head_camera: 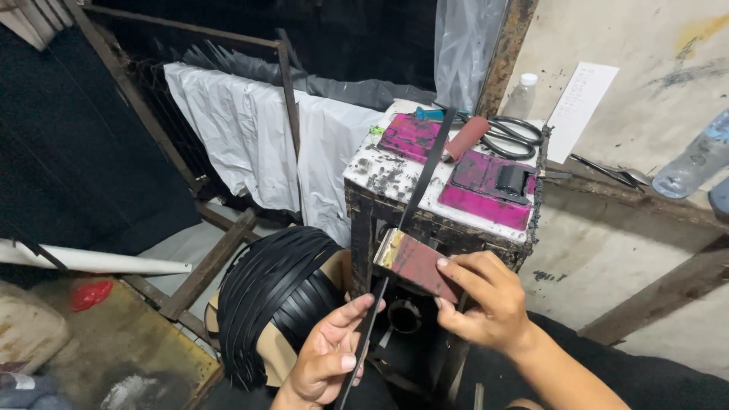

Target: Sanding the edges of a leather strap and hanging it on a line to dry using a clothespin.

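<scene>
A stained, cream-coloured wall rises on the right, smeared with dark marks, a rough wooden ledge running along it. White plastic sheeting hangs over a rusty metal frame in front of a dark, unlit recess. Low on the left lies a worn, yellowish floor crossed by wooden beams.

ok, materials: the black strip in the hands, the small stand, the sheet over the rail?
Black strip: looks like leather or synthetic strap, matte and flexible; it sags between the left hand and the stand top. Stand: apparently rusty metal frame, with a pale top stained black and magenta. Sheet: thin whitish plastic film, glossy and wrinkled, slightly translucent.
</scene>
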